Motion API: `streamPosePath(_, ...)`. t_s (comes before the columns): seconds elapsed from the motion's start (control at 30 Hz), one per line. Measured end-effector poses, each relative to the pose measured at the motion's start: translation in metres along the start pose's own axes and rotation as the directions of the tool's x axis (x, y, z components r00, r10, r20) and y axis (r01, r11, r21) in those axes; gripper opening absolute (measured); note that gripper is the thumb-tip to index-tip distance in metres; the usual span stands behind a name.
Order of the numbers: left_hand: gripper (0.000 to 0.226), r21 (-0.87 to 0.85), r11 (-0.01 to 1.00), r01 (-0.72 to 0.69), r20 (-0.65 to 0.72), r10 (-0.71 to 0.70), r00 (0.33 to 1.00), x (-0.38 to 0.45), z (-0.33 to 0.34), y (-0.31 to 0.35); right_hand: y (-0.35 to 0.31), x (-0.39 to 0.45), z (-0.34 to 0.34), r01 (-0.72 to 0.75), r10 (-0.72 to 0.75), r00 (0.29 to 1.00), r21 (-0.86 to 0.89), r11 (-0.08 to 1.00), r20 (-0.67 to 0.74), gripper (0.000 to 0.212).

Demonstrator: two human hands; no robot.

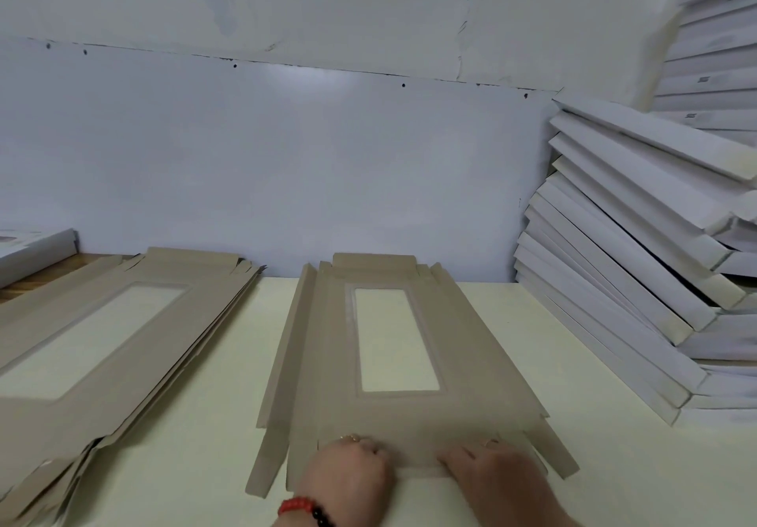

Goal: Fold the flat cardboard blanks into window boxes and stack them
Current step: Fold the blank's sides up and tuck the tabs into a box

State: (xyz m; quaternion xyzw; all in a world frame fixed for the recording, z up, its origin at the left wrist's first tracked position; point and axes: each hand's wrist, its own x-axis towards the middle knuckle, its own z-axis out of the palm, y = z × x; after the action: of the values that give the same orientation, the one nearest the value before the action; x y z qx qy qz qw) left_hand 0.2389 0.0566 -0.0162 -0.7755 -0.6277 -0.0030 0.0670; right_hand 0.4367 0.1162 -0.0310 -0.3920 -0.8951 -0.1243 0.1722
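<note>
A brown cardboard blank with a clear rectangular window lies flat on the pale table in front of me. Its left side flap stands slightly raised. My left hand, with a red and black bead bracelet, and my right hand both sit on the blank's near end flap, fingers curled over its folded edge. A pile of several flat blanks lies to the left. Folded white boxes are stacked in a leaning pile at the right.
A grey-white wall panel closes off the back of the table. One white box rests at the far left on a wooden surface. A taller column of white boxes rises in the upper right corner.
</note>
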Motion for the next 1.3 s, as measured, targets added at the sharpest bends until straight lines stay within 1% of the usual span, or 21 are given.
streamPosePath(0.03, 0.037, -0.002, 0.999, 0.034, 0.083, -0.034, 0.996, -0.002, -0.002, -0.005, 0.006, 0.0, 0.001, 0.013, -0.013, 1.0, -0.004, 1.0, 0.006, 0.047)
streamPosePath(0.07, 0.038, -0.006, 0.999, 0.033, 0.109, -0.032, 0.993, -0.003, 0.0, -0.01, 0.009, -0.002, 0.0, 0.006, -0.004, 0.999, -0.029, 1.0, 0.036, 0.047)
streamPosePath(0.13, 0.036, -0.015, 0.998, 0.057, 0.11, -0.055, 0.992, -0.007, 0.004, -0.019, 0.019, -0.006, 0.0, -0.016, 0.019, 0.998, -0.046, 0.999, 0.067, 0.048)
streamPosePath(0.27, 0.039, -0.021, 0.993, 0.12, 0.065, -0.119, 0.991, -0.014, 0.009, -0.032, 0.029, -0.008, -0.004, -0.063, 0.06, 0.994, 0.024, 0.998, 0.087, 0.05)
streamPosePath(0.3, 0.041, -0.034, 0.989, 0.145, 0.067, -0.142, 0.988, -0.015, 0.009, -0.035, 0.032, -0.006, -0.008, -0.032, 0.03, 0.994, 0.015, 0.999, 0.105, 0.044)
streamPosePath(0.33, 0.041, -0.072, 0.983, 0.168, 0.058, -0.164, 0.985, -0.016, 0.011, -0.037, 0.031, -0.006, -0.015, -0.054, 0.052, 0.993, 0.016, 0.998, 0.103, 0.033)
streamPosePath(0.37, 0.039, -0.116, 0.976, 0.182, 0.046, -0.178, 0.983, -0.017, 0.011, -0.04, 0.034, -0.008, -0.016, -0.035, 0.036, 0.996, -0.011, 0.999, 0.083, 0.022)
streamPosePath(0.4, 0.036, -0.17, 0.965, 0.2, 0.033, -0.197, 0.98, -0.018, 0.011, -0.043, 0.038, -0.011, -0.014, -0.093, 0.09, 0.985, 0.01, 0.996, 0.15, 0.023)
streamPosePath(0.43, 0.034, -0.229, 0.949, 0.215, 0.014, -0.218, 0.976, -0.02, 0.012, -0.045, 0.039, -0.012, -0.015, -0.185, 0.163, 0.965, 0.088, 0.979, 0.207, 0.026)
streamPosePath(0.47, 0.035, -0.286, 0.931, 0.226, -0.008, -0.238, 0.971, -0.021, 0.011, -0.047, 0.041, -0.011, -0.014, -0.247, 0.212, 0.951, 0.141, 0.959, 0.224, 0.027)
streamPosePath(0.53, 0.04, -0.368, 0.895, 0.251, -0.039, -0.285, 0.958, -0.021, 0.011, -0.047, 0.043, -0.006, -0.02, -0.329, 0.28, 0.922, 0.162, 0.93, 0.266, 0.032)
streamPosePath(0.6, 0.045, -0.396, 0.877, 0.271, -0.059, -0.319, 0.946, -0.019, 0.01, -0.044, 0.042, 0.003, -0.021, -0.377, 0.313, 0.907, 0.21, 0.902, 0.283, 0.039)
streamPosePath(0.73, 0.047, -0.352, 0.884, 0.308, -0.077, -0.356, 0.932, -0.005, 0.01, -0.034, 0.036, 0.017, -0.005, -0.331, 0.293, 0.923, 0.131, 0.934, 0.25, 0.053)
streamPosePath(0.83, 0.048, -0.341, 0.875, 0.345, -0.067, -0.388, 0.919, 0.007, 0.012, -0.028, 0.023, 0.024, 0.002, -0.224, 0.231, 0.961, -0.063, 0.972, 0.149, 0.056)
streamPosePath(0.9, 0.053, -0.315, 0.874, 0.37, -0.065, -0.409, 0.91, 0.014, 0.015, -0.026, 0.011, 0.024, 0.008, -0.209, 0.212, 0.977, -0.078, 0.975, 0.036, 0.05)
streamPosePath(0.97, 0.057, -0.27, 0.891, 0.365, -0.074, -0.397, 0.915, 0.02, 0.019, -0.024, -0.004, 0.027, 0.014, -0.181, 0.18, 0.984, -0.062, 0.982, -0.008, 0.047)
streamPosePath(1.07, 0.062, -0.204, 0.915, 0.347, -0.065, -0.366, 0.928, 0.025, 0.027, -0.016, -0.027, 0.034, 0.019, -0.145, 0.148, 0.988, -0.06, 0.988, 0.045, 0.049)
streamPosePath(1.13, 0.065, -0.174, 0.922, 0.345, 0.007, -0.349, 0.937, 0.029, 0.033, -0.011, -0.041, 0.042, 0.022, -0.109, 0.115, 0.99, -0.071, 0.991, 0.082, 0.047)
streamPosePath(1.2, 0.061, -0.138, 0.928, 0.346, 0.098, -0.334, 0.937, 0.033, 0.037, -0.008, -0.051, 0.047, 0.027, -0.075, 0.082, 0.991, -0.065, 0.995, 0.106, 0.053)
streamPosePath(1.23, 0.06, -0.122, 0.929, 0.35, 0.131, -0.334, 0.933, 0.035, 0.038, -0.008, -0.053, 0.048, 0.028, -0.079, 0.084, 0.99, -0.05, 0.996, 0.112, 0.052)
streamPosePath(1.3, 0.061, -0.086, 0.93, 0.357, 0.179, -0.338, 0.924, 0.036, 0.039, -0.011, -0.051, 0.049, 0.026, -0.099, 0.097, 0.979, -0.001, 0.995, 0.179, 0.048)
